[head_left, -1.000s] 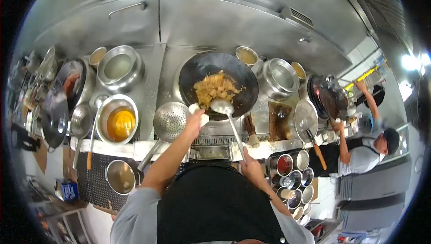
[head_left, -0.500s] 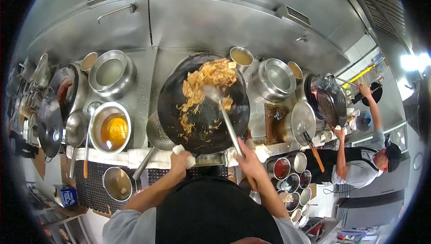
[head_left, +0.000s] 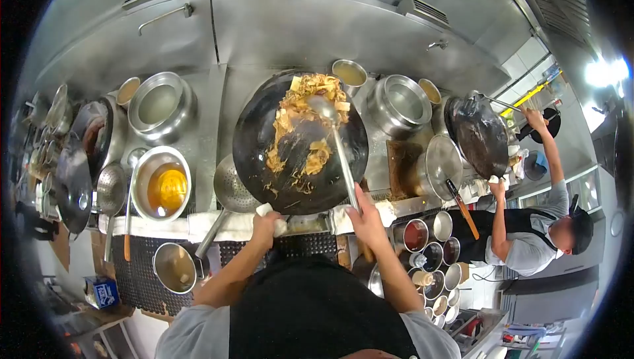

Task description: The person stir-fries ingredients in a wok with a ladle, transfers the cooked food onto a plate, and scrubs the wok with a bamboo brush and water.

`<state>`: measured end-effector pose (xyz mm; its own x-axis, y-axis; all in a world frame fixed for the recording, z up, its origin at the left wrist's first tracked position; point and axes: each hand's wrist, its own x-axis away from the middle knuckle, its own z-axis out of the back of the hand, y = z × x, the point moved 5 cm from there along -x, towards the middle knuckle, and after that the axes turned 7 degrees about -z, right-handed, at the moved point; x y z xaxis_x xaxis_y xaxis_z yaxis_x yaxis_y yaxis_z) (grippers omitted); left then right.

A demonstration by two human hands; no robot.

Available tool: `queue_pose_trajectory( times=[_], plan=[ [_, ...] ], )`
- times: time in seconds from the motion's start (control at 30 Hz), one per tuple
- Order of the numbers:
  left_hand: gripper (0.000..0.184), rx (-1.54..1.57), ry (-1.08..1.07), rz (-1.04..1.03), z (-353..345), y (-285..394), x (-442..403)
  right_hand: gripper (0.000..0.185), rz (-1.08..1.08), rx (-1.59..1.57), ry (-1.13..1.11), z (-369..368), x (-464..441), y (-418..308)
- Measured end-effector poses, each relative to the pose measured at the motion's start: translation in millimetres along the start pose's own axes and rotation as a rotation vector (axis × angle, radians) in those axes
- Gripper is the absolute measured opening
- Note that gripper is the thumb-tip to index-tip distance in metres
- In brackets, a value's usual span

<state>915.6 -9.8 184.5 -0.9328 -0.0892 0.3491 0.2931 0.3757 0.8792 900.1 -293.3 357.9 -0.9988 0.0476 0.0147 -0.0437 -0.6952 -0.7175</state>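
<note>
My left hand (head_left: pixel 264 228) is closed on a folded white cloth (head_left: pixel 280 228) at the near left edge of a large black wok (head_left: pixel 254 161). Whether it also grips the wok's rim under the cloth is hidden. My right hand (head_left: pixel 368 219) is wrapped round the handle of a long metal ladle (head_left: pixel 345 164). The ladle's bowl rests among brown stir-fried food (head_left: pixel 309 88) in the far part of the wok. Smaller clumps and thin shreds of the food cling lower on the dark surface.
A perforated strainer (head_left: pixel 232 187) lies left of the wok, beside a bowl of yellow oil (head_left: pixel 189 191). Steel pots (head_left: pixel 399 108) flank the wok. Several sauce containers (head_left: pixel 415 235) stand at right. A co-worker (head_left: pixel 528 240) handles another wok (head_left: pixel 481 136) farther right.
The ladle's bowl has moved away from me into the far food, and my right hand has moved slightly forward. The food has shifted and spread, with clumps lower in the wok.
</note>
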Motion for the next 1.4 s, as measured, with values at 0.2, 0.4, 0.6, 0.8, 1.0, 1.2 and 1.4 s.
queue_pose_trajectory(
  times=[0.2,0.4,0.6,0.8,1.0,1.2,1.4],
  plan=[
    [0.011,0.288,0.079,0.241,-42,38,34,0.061,-0.199,-0.249,-0.031,-50,105,81],
    [0.013,0.248,0.084,0.147,-24,-19,98,0.056,-0.228,-0.357,-0.050,-3,144,86],
    [0.014,0.176,0.180,0.209,-19,-90,158,0.064,-0.376,-0.540,-0.158,22,194,106],
    [0.041,0.148,0.108,0.271,-21,-74,174,0.079,-0.254,-0.247,-0.339,23,169,126],
    [0.036,0.003,0.264,0.156,77,-121,242,0.078,0.107,-0.038,-0.352,-17,197,107],
    [0.032,0.096,0.345,0.075,143,-145,367,0.077,-0.057,-0.018,-0.252,11,115,93],
    [0.026,0.141,0.323,0.219,131,-138,367,0.075,-0.003,0.009,-0.123,-16,35,87]
  ],
)
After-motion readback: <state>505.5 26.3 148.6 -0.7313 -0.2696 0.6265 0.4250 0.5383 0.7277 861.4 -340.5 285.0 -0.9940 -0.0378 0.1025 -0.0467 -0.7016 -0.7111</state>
